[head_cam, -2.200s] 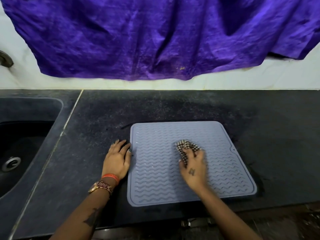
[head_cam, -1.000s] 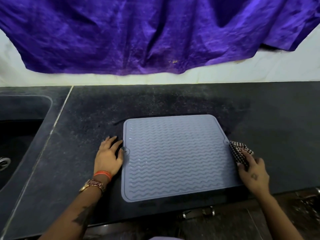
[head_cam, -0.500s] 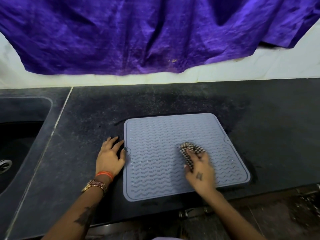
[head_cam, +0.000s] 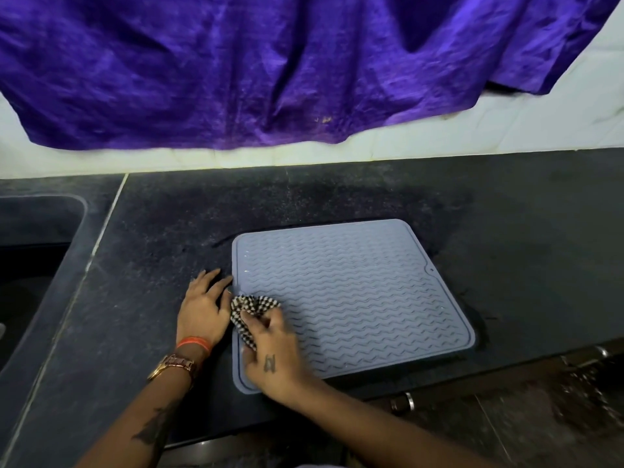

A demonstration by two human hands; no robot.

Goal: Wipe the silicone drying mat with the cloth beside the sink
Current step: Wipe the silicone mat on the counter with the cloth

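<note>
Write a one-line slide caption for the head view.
Right hand wipes checked cloth along grey mat's left edge; left hand rests alongside.

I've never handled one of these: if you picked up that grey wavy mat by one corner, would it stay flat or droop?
Probably droop: the mat looks thin and lies flush on the counter. Likely light too. It may slide when pushed, since the left hand rests at its edge as if steadying it while the right hand wipes with the cloth.

No legible text or labels.
</note>
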